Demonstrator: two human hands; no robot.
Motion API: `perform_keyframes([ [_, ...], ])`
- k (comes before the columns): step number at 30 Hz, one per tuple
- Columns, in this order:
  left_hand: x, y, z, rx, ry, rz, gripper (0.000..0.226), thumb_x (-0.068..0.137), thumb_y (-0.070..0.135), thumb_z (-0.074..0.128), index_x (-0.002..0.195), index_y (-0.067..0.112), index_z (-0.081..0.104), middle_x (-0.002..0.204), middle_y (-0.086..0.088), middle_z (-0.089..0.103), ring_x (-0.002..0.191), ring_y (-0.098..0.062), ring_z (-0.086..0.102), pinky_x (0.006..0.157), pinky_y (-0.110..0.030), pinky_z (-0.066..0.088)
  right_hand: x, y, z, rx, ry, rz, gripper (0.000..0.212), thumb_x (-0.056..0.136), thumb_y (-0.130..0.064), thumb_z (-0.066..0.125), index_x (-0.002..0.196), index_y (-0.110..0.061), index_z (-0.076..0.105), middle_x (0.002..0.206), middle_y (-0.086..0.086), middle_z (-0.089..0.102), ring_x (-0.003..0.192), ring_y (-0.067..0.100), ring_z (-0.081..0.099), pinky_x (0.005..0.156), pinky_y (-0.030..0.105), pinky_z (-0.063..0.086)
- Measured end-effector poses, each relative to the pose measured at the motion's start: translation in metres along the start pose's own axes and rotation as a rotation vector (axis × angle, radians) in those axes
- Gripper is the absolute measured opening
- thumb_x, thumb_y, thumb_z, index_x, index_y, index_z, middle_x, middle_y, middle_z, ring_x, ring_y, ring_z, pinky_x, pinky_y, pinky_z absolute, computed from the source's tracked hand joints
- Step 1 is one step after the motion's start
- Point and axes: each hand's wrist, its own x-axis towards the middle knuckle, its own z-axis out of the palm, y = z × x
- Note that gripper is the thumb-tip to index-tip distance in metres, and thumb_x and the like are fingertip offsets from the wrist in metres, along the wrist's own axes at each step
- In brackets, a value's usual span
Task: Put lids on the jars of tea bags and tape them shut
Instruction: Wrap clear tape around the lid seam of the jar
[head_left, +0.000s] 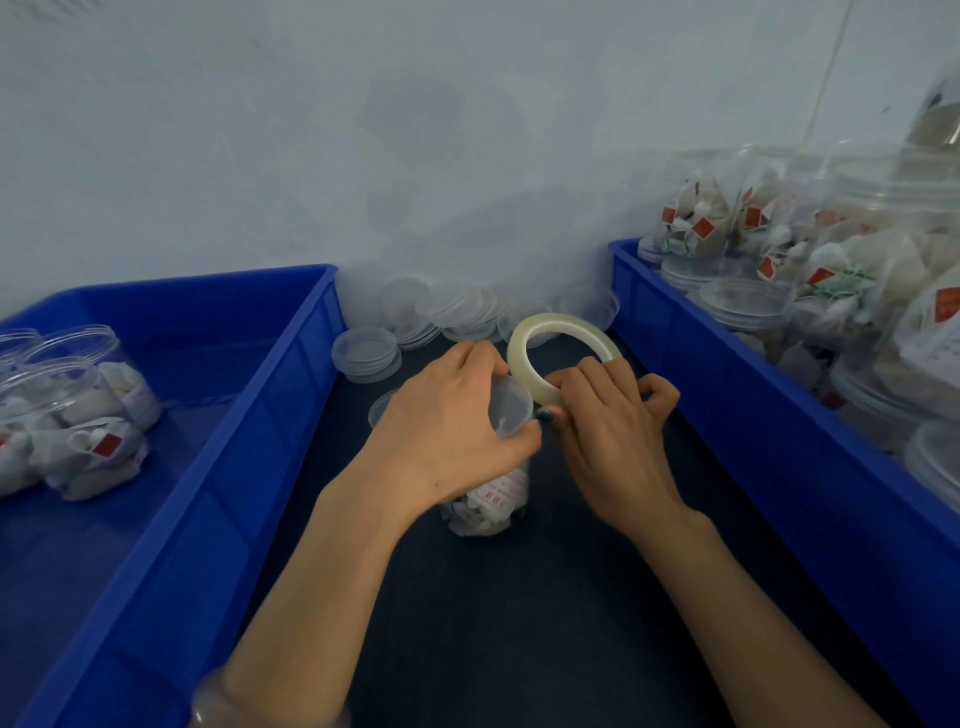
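- Dark surface (545, 597) runs between two blue bins: left bin (249, 431) at 9 o'clock with about three open jars (78, 405), right bin (727, 395) at 3 o'clock crowded past counting.
- One jar (491, 501) stands centre, left hand (447, 431) fingers clamped round its lid (511, 402).
- One tape roll (561, 332), pinched by right hand (613, 421) fingers; tape may crease or miss the seam if the jar twists.
- Loose lids (457, 306) at 12 o'clock, uncountable.

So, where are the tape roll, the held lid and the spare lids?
tape roll (563, 322): head view, upper band of the ring.
lid (511, 404): head view, clear top, its right side.
spare lids (366, 353): head view, top of the front stack.
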Motion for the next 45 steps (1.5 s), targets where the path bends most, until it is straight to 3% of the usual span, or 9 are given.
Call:
perform_keyframes([
  [6, -0.005, -0.003, 0.002, -0.119, -0.008, -0.011, 0.056, 0.071, 0.056, 0.063, 0.117, 0.029, 0.048, 0.119, 0.014, 0.049, 0.106, -0.006, 0.051, 0.083, -0.022, 0.04, 0.002, 0.003, -0.004, -0.024, -0.044, -0.034, 0.023, 0.094, -0.04, 0.048, 0.103, -0.024, 0.061, 0.095, -0.008, 0.053, 0.096, 0.018, 0.049, 0.079, 0.035, 0.019],
  [13, -0.004, -0.005, 0.012, 0.03, 0.056, 0.007, 0.076, 0.064, 0.087, 0.053, 0.115, 0.032, 0.043, 0.118, 0.016, 0.05, 0.104, -0.004, 0.05, 0.078, -0.023, 0.038, 0.005, 0.008, -0.013, -0.044, -0.126, -0.086, 0.037, 0.1, -0.046, 0.027, 0.107, -0.029, 0.059, 0.093, -0.015, 0.048, 0.093, 0.013, 0.044, 0.08, 0.034, 0.016],
  [19, -0.003, -0.005, 0.015, 0.003, 0.122, 0.022, 0.057, 0.075, 0.076, 0.056, 0.109, 0.031, 0.048, 0.11, 0.017, 0.053, 0.098, -0.004, 0.051, 0.077, -0.026, 0.045, 0.007, 0.008, -0.02, -0.048, -0.081, -0.082, 0.034, 0.097, -0.04, 0.029, 0.099, -0.028, 0.061, 0.086, -0.014, 0.052, 0.088, 0.014, 0.046, 0.078, 0.033, 0.014],
  [23, -0.003, -0.005, 0.014, -0.025, 0.117, 0.035, 0.051, 0.075, 0.067, 0.056, 0.108, 0.029, 0.051, 0.109, 0.015, 0.053, 0.097, -0.007, 0.051, 0.075, -0.026, 0.042, 0.006, 0.004, -0.015, -0.077, -0.085, -0.051, 0.037, 0.096, -0.036, 0.026, 0.096, -0.03, 0.062, 0.083, -0.015, 0.048, 0.087, 0.013, 0.044, 0.078, 0.034, 0.014],
  [27, -0.003, -0.004, 0.013, -0.04, 0.114, 0.043, 0.045, 0.075, 0.06, 0.057, 0.106, 0.028, 0.051, 0.107, 0.014, 0.053, 0.094, -0.007, 0.051, 0.073, -0.024, 0.039, 0.005, 0.0, -0.01, -0.073, -0.074, -0.013, 0.039, 0.097, -0.032, 0.025, 0.098, -0.029, 0.064, 0.089, -0.011, 0.055, 0.091, 0.015, 0.046, 0.08, 0.036, 0.017],
  [32, -0.003, 0.0, 0.017, -0.011, 0.176, 0.029, 0.042, 0.074, 0.056, 0.055, 0.103, 0.026, 0.052, 0.103, 0.012, 0.055, 0.09, -0.009, 0.052, 0.071, -0.025, 0.039, 0.0, -0.013, 0.0, -0.106, -0.003, 0.123, 0.014, 0.093, -0.014, 0.058, 0.094, -0.025, 0.066, 0.09, -0.006, 0.061, 0.094, 0.021, 0.051, 0.079, 0.036, 0.014],
  [34, -0.002, 0.001, 0.018, 0.001, 0.191, 0.02, 0.042, 0.073, 0.057, 0.055, 0.101, 0.026, 0.051, 0.102, 0.012, 0.055, 0.089, -0.008, 0.051, 0.07, -0.024, 0.036, -0.001, -0.018, 0.004, -0.105, 0.009, 0.185, 0.015, 0.089, -0.01, 0.065, 0.091, -0.025, 0.065, 0.089, -0.005, 0.061, 0.094, 0.021, 0.052, 0.078, 0.036, 0.014],
  [38, -0.001, 0.002, 0.019, 0.001, 0.212, 0.017, 0.042, 0.072, 0.056, 0.056, 0.1, 0.025, 0.052, 0.1, 0.012, 0.056, 0.087, -0.009, 0.052, 0.069, -0.026, 0.038, 0.002, -0.023, 0.009, -0.138, 0.045, 0.228, 0.009, 0.088, -0.014, 0.061, 0.09, -0.023, 0.062, 0.089, -0.004, 0.059, 0.095, 0.022, 0.05, 0.077, 0.035, 0.011],
  [45, -0.001, 0.003, 0.02, 0.003, 0.229, 0.013, 0.041, 0.072, 0.057, 0.055, 0.098, 0.026, 0.051, 0.098, 0.013, 0.055, 0.084, -0.008, 0.051, 0.069, -0.026, 0.039, 0.013, -0.025, 0.012, -0.218, -0.049, 0.264, 0.01, 0.09, -0.018, 0.06, 0.097, -0.024, 0.058, 0.096, -0.004, 0.058, 0.101, 0.021, 0.046, 0.079, 0.038, 0.017],
])
